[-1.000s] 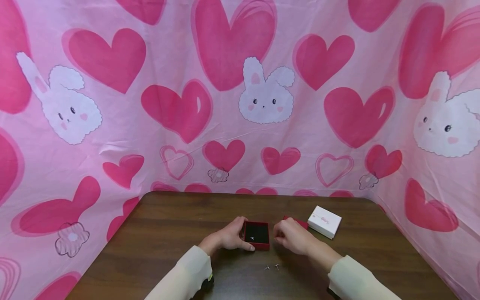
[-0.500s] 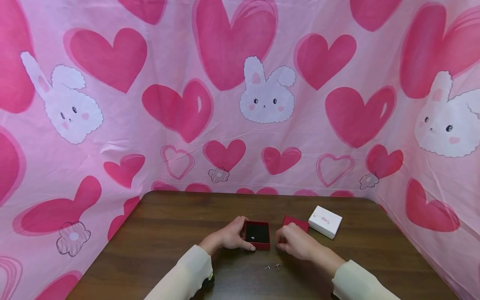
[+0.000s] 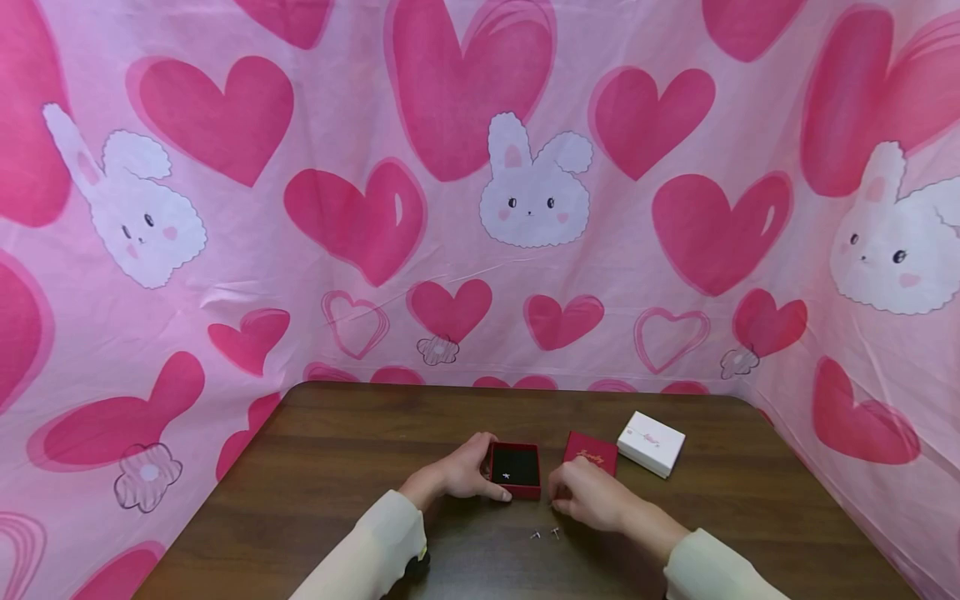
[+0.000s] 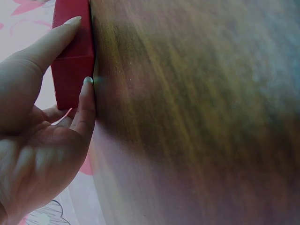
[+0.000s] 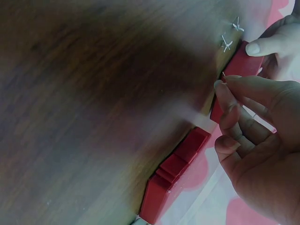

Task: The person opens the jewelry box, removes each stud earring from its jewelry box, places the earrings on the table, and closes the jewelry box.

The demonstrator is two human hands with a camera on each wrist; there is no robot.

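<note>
My left hand (image 3: 467,473) grips the left side of an open red jewelry box (image 3: 517,493), thumb along its near wall. A black pad (image 3: 521,458) lines the box, and one small silver stud earring (image 3: 506,476) sits in the pad's near left part. Just right of the box, my right hand (image 3: 591,493) pinches a tiny stud earring (image 5: 224,78) between thumb and index finger; only a thin bit of it shows. Two more stud earrings, one (image 3: 535,535) left of the other (image 3: 555,533), lie on the table in front of the box.
A red box lid (image 3: 596,450) with gold lettering lies just behind my right hand. To its right stands a white box (image 3: 651,443) with pink print. The wooden table (image 3: 337,467) ends at a pink heart-and-rabbit cloth (image 3: 525,275).
My right hand has drawn slightly towards me, and more of the red lid with its lettering now shows. The left hand and the jewelry box have stayed put.
</note>
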